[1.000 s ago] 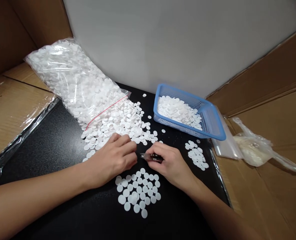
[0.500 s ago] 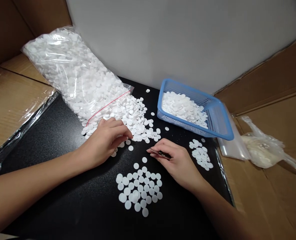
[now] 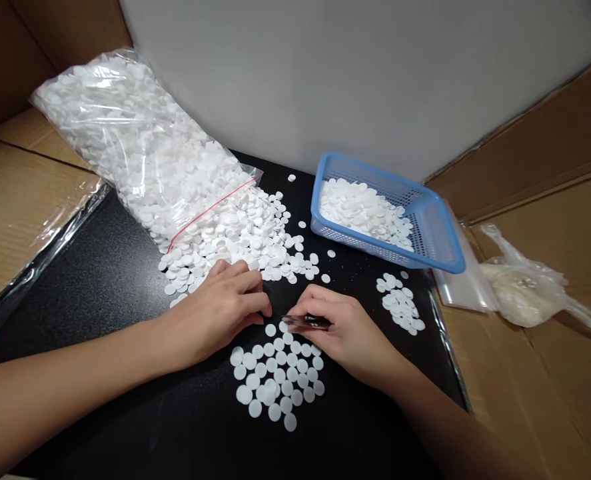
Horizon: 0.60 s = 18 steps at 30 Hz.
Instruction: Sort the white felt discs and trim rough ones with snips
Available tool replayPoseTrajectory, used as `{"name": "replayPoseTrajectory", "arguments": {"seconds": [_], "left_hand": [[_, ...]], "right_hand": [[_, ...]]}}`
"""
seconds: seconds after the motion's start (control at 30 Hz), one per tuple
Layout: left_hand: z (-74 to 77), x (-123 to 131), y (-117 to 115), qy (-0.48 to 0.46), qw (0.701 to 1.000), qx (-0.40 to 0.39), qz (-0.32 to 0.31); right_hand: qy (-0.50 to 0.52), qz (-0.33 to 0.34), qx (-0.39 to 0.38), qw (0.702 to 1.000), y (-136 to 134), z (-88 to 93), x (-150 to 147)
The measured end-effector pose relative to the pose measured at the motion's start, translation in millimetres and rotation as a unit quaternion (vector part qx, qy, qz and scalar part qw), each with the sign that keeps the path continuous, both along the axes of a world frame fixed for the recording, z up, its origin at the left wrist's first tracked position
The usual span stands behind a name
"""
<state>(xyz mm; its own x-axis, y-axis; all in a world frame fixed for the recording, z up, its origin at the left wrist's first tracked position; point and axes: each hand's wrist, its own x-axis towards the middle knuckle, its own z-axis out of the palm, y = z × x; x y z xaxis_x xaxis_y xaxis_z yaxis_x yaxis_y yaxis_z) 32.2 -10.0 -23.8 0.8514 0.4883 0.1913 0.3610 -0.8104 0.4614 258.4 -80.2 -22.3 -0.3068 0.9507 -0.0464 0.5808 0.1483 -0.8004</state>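
Note:
My right hand is closed around a pair of dark metal tweezers, whose tips point left over the table. Close to those tips lies the upper edge of a loose cluster of flat white discs, spread mostly in one layer. My left hand rests just up and left of the cluster with its fingers curled down; whatever its fingertips pinch, if anything, is hidden. Behind that hand, a heap of white discs spills from the mouth of a clear zip bag full of them.
A blue plastic basket at the back right holds many white discs. Below it lies a smaller pile of discs. Farther right, a knotted clear bag sits on cardboard. A grey wall borders the black table.
My left hand has come down and slightly right from the heap's edge toward the spread cluster. My right hand has shifted slightly left and down, tweezers still in it.

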Motion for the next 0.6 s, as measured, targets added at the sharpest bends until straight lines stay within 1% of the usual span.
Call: {"name": "replayPoseTrajectory", "arguments": {"seconds": [0.07,0.13,0.2,0.3,0.37,0.5,0.57,0.6], "left_hand": [[-1.8,0,-1,0.002,1.000,0.002,-0.018],[-1.4,0,-1,0.004,0.999,-0.012,-0.036],[1.7,0,0,0.002,0.998,-0.048,-0.047],[7.8,-3,3,0.007,0.993,-0.108,-0.050],[9.9,-5,7,-0.001,0.994,-0.107,-0.022],[8.3,-7,14,-0.024,0.996,-0.037,0.073],[8.4,-7,17,-0.019,0.994,-0.016,0.104],[9.3,-7,18,-0.013,0.993,-0.012,0.113]], "right_hand": [[0.007,-0.008,-0.003,1.000,1,1.5,0],[0.008,-0.034,0.003,0.999,3,2.2,1],[0.007,-0.054,0.009,0.998,5,1.9,2],[0.007,-0.050,0.010,0.999,5,0.5,4],[0.002,-0.033,0.013,0.999,4,0.2,4],[-0.033,0.039,0.009,0.999,-1,4.0,2],[-0.042,0.072,0.000,0.997,-1,7.0,1],[-0.042,0.073,0.000,0.996,-1,8.3,0]]}}
